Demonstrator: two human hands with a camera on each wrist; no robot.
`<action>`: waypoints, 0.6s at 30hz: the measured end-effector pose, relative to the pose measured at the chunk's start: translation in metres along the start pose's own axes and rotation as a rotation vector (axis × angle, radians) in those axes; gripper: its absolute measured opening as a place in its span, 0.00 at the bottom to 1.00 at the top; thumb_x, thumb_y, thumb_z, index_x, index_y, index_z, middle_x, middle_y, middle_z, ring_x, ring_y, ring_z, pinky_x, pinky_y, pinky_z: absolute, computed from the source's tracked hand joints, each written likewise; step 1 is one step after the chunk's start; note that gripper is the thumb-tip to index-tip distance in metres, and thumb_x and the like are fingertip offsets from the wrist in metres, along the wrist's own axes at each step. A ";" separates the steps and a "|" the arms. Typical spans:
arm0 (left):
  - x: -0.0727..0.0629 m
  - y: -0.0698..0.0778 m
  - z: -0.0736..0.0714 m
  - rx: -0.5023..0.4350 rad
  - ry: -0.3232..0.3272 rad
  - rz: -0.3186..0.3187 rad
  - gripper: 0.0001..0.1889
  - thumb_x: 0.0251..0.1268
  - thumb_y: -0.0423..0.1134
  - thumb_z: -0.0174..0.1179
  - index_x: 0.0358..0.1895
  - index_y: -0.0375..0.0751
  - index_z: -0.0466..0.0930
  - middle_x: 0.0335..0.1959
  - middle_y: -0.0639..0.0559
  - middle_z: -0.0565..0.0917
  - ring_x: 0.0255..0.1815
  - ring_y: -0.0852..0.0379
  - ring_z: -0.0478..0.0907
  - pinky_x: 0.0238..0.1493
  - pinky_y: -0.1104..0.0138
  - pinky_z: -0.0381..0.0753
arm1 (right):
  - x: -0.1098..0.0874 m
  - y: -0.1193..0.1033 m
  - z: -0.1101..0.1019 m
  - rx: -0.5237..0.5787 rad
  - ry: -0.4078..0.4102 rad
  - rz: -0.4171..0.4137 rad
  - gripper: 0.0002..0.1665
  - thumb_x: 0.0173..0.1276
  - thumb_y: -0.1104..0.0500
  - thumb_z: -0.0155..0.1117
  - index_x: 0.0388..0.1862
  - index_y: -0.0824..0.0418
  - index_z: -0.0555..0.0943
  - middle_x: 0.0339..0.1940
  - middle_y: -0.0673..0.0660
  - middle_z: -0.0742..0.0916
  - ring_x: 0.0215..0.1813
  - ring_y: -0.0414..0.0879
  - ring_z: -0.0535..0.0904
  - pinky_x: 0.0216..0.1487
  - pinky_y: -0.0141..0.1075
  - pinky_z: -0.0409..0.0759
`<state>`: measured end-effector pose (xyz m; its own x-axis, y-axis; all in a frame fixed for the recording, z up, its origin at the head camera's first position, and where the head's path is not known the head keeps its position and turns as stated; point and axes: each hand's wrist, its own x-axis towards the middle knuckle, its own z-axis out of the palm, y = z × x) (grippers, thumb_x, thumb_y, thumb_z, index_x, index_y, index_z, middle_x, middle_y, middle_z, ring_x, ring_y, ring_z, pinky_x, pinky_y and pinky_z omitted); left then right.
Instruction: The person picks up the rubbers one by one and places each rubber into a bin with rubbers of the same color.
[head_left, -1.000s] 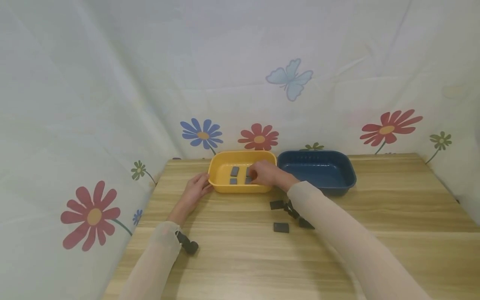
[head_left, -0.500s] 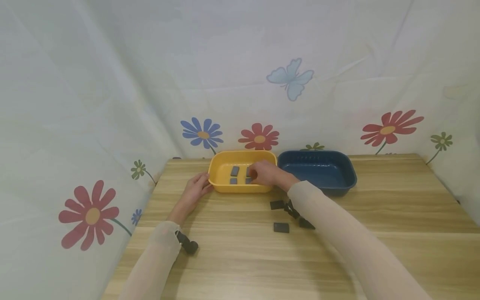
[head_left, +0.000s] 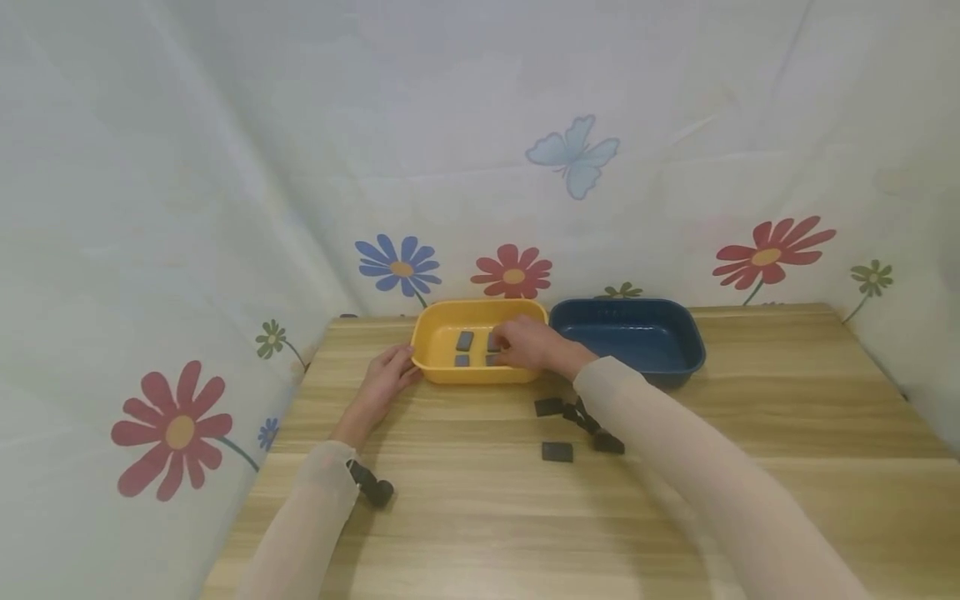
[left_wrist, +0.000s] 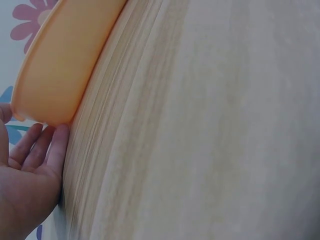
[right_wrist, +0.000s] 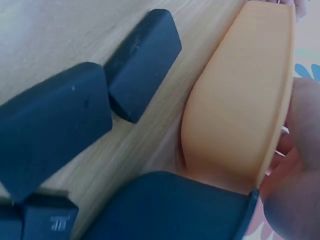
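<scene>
Reached into the right half of the yellow basin (head_left: 480, 377), just below centre in the head frame, with the right hand (head_left: 528, 343), its fingers bent downward. Had the upper right grey block (head_left: 492, 342) and the lower right grey block (head_left: 491, 360) right at the fingertips, towards the left of the frame, both partly covered by the hand. Could not tell from any view between a pinch and a mere touch there. Judged the upper one's long axis to run roughly up and down the frame; could not settle the lower one's, cut off by the near rim. Lay much closer to the right hand than to the left hand (head_left: 382, 382), placed at the basin's left end with nearly straight, slightly parted fingers against the outer wall. Looked flat, plain and bluish grey, much like the upper left grey block (head_left: 465, 341) and the lower left grey block (head_left: 462, 361). Saw darker blocks (head_left: 557, 452) on the table (head_left: 465, 517) below the basin, and the blue basin (head_left: 637, 343) just beside, to the right.
</scene>
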<state>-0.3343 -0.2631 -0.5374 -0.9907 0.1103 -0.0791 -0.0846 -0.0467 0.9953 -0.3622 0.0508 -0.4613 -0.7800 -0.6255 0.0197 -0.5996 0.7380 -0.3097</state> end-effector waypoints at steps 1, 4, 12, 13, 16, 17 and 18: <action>0.000 0.000 0.000 0.000 -0.002 0.001 0.31 0.88 0.46 0.50 0.78 0.25 0.61 0.78 0.32 0.67 0.77 0.40 0.70 0.70 0.59 0.78 | -0.001 -0.001 -0.002 0.000 -0.005 0.001 0.17 0.73 0.50 0.74 0.51 0.60 0.88 0.42 0.54 0.88 0.44 0.48 0.79 0.50 0.42 0.82; 0.000 0.002 0.001 0.007 -0.011 0.005 0.32 0.88 0.47 0.50 0.79 0.25 0.58 0.79 0.31 0.66 0.78 0.40 0.68 0.71 0.59 0.77 | -0.007 -0.002 -0.007 0.018 -0.007 0.004 0.20 0.73 0.49 0.73 0.54 0.61 0.87 0.46 0.56 0.89 0.47 0.49 0.80 0.54 0.43 0.83; 0.006 0.005 0.002 -0.004 -0.028 -0.013 0.33 0.87 0.47 0.51 0.81 0.28 0.57 0.80 0.32 0.64 0.79 0.40 0.67 0.73 0.57 0.75 | -0.042 -0.010 -0.035 0.009 0.005 -0.018 0.28 0.75 0.45 0.70 0.64 0.63 0.84 0.58 0.57 0.88 0.60 0.51 0.82 0.66 0.47 0.81; 0.006 0.004 0.001 -0.019 -0.032 -0.015 0.34 0.87 0.47 0.52 0.82 0.28 0.57 0.81 0.32 0.64 0.79 0.40 0.67 0.74 0.56 0.74 | -0.047 -0.012 -0.040 0.007 0.005 -0.023 0.29 0.76 0.44 0.70 0.65 0.63 0.84 0.59 0.57 0.88 0.60 0.52 0.82 0.66 0.47 0.81; 0.006 0.002 0.000 -0.065 -0.030 -0.017 0.34 0.86 0.46 0.54 0.82 0.30 0.57 0.81 0.34 0.64 0.79 0.40 0.67 0.73 0.56 0.75 | -0.060 -0.017 -0.054 -0.004 0.014 -0.048 0.30 0.76 0.43 0.69 0.66 0.63 0.83 0.59 0.57 0.87 0.61 0.52 0.81 0.67 0.48 0.80; 0.005 0.001 0.000 -0.085 -0.028 -0.016 0.33 0.86 0.45 0.54 0.82 0.30 0.57 0.81 0.34 0.64 0.78 0.41 0.68 0.73 0.56 0.75 | -0.065 -0.018 -0.057 -0.009 0.018 -0.055 0.30 0.76 0.43 0.68 0.66 0.62 0.83 0.59 0.57 0.87 0.62 0.52 0.81 0.67 0.48 0.80; 0.004 0.001 0.000 -0.083 -0.029 -0.013 0.33 0.86 0.45 0.55 0.82 0.30 0.57 0.81 0.34 0.64 0.78 0.41 0.69 0.73 0.57 0.76 | -0.070 -0.019 -0.061 -0.016 0.025 -0.062 0.31 0.76 0.42 0.68 0.66 0.62 0.83 0.59 0.56 0.87 0.62 0.51 0.81 0.67 0.48 0.80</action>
<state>-0.3389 -0.2625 -0.5366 -0.9861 0.1400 -0.0892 -0.1073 -0.1273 0.9860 -0.3073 0.0955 -0.3982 -0.7452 -0.6640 0.0620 -0.6498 0.7020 -0.2916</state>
